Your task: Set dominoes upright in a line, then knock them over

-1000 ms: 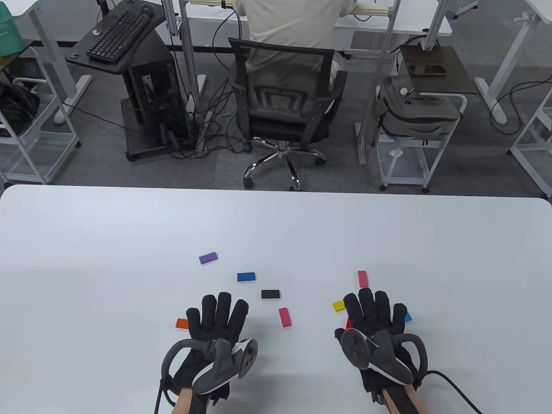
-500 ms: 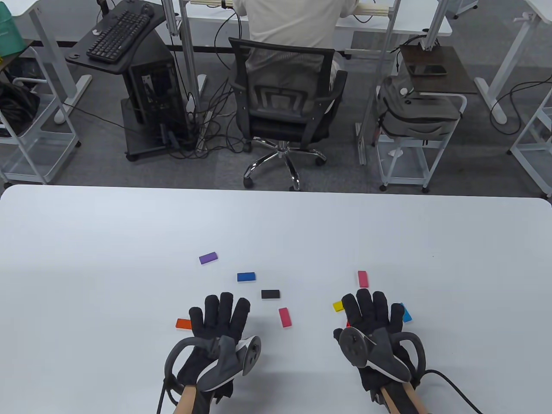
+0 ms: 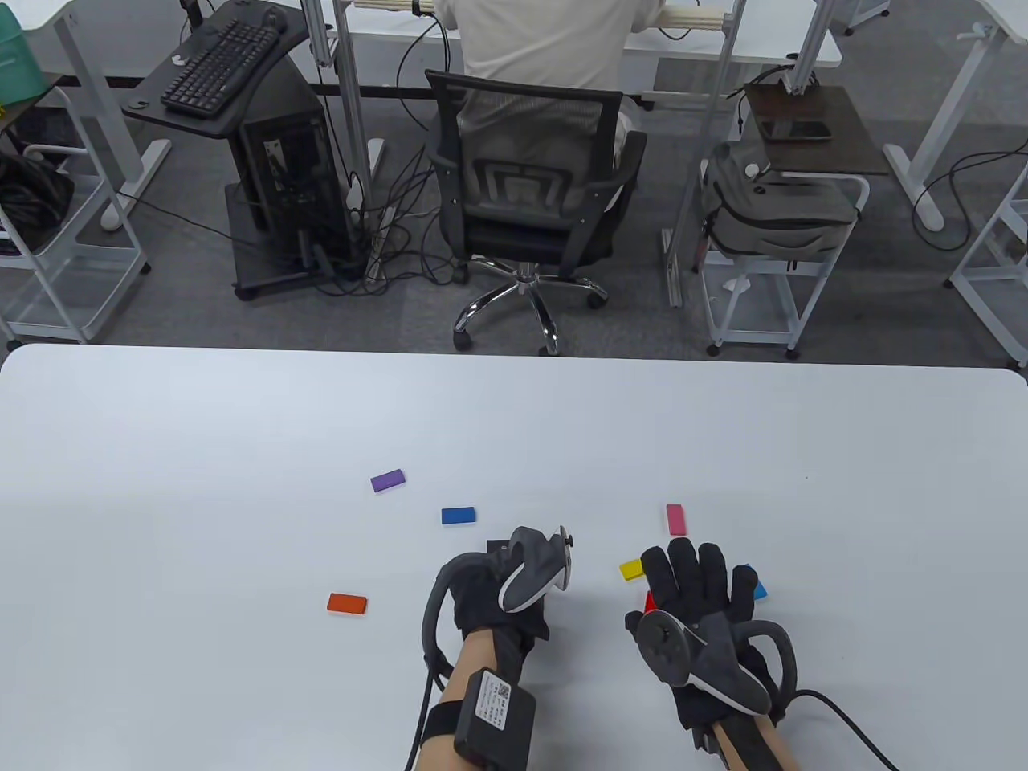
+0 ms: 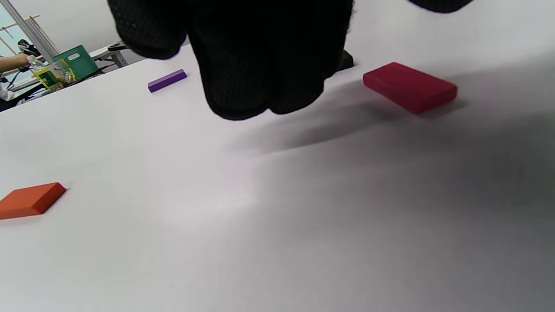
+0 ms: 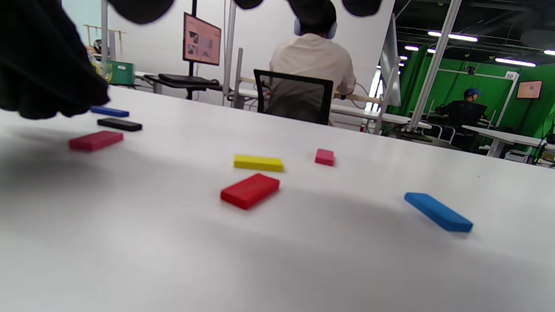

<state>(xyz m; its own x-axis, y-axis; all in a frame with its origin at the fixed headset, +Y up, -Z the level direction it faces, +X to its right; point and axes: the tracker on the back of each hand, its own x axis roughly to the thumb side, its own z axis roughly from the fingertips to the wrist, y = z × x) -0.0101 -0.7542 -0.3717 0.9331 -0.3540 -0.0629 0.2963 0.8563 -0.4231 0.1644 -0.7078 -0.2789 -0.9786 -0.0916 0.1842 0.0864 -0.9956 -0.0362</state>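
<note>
Flat dominoes lie scattered on the white table: purple, blue, orange, pink and yellow. My left hand hovers over the middle, turned on its side, and covers the crimson domino and the black domino. Its fingers hang bunched just above the table and hold nothing. My right hand is flat with its fingers spread above the red domino. A light blue domino lies to its right.
Beyond the table's far edge a person sits with their back turned in a mesh chair. A cable trails from my right wrist. A black box is strapped to my left forearm.
My left hand has swung right from beside the orange domino to above the black and crimson ones, rolling onto its side with fingers drawn in. My right hand has barely moved.
</note>
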